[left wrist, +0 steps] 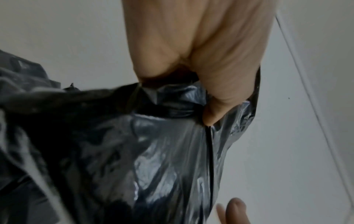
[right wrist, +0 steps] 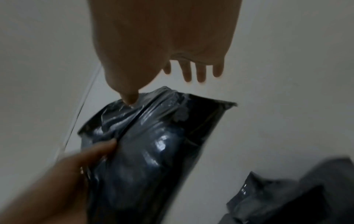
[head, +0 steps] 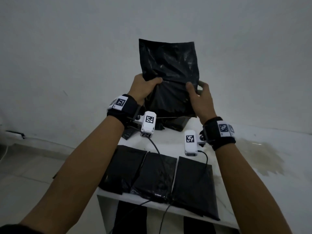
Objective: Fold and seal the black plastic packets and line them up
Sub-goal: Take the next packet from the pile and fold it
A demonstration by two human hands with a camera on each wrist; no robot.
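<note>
Held packet: a crinkled, glossy black plastic packet (head: 168,71), flat and rectangular, raised upright above the far end of the table, its unfolded top reaching well above the fingers.
Left hand: the left hand (head: 143,88) grips the packet's left edge — thumb on the near face, fingers curled behind it, plastic bunched between them.
Right hand: the right hand (head: 200,97) meets the packet's right edge; thumb tip (right wrist: 130,98) presses the near face, the fingers (right wrist: 201,72) straight and slightly spread, just past the plastic.
Folded packets: three flat folded black plastic packets (head: 157,176) lie side by side in a row, well below both wrists.
Loose packets: more black plastic packets (head: 170,124) sit directly under the held one.
Table: a small white table (head: 170,142) carries them all.
</note>
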